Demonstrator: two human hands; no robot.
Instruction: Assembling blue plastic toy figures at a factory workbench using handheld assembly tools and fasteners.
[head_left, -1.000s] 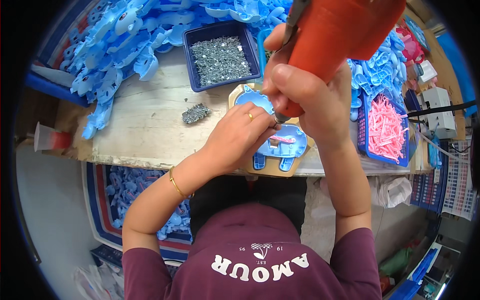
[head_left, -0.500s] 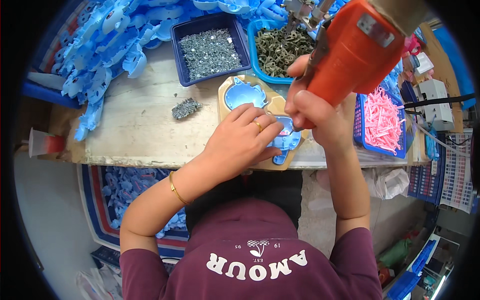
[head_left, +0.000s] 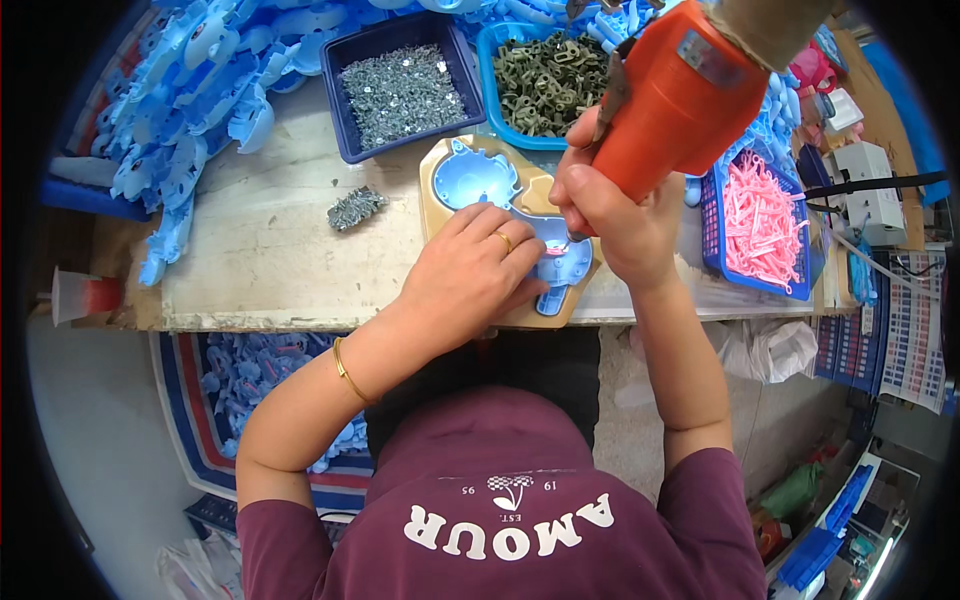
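Observation:
A red powered screwdriver (head_left: 665,110) is in my right hand (head_left: 625,215), fingers closed round its grip. It slants down to the left, and its lower end is at a blue plastic shell (head_left: 565,265). That shell lies hollow side up in a tan holding block (head_left: 436,185), beside a rounder blue shell half (head_left: 470,180). My left hand (head_left: 465,265) is bent over the shell, fingers close together and pressing on it. The left fingertips are partly hidden, so anything small between them cannot be seen. A small pile of screws (head_left: 356,208) lies left of the block.
Behind the block stand a dark blue tray of screws (head_left: 333,100) and a light blue tray of dark metal clips (head_left: 490,85). Blue shells (head_left: 190,110) heap at the far left. A blue basket (head_left: 712,230) of pink plastic pieces stands right. A cup (head_left: 85,295) is at the left edge.
The whole view has shifted slightly, with the bench moving up and left in it. The screwdriver leans a little further left. Both hands keep their places at the shell.

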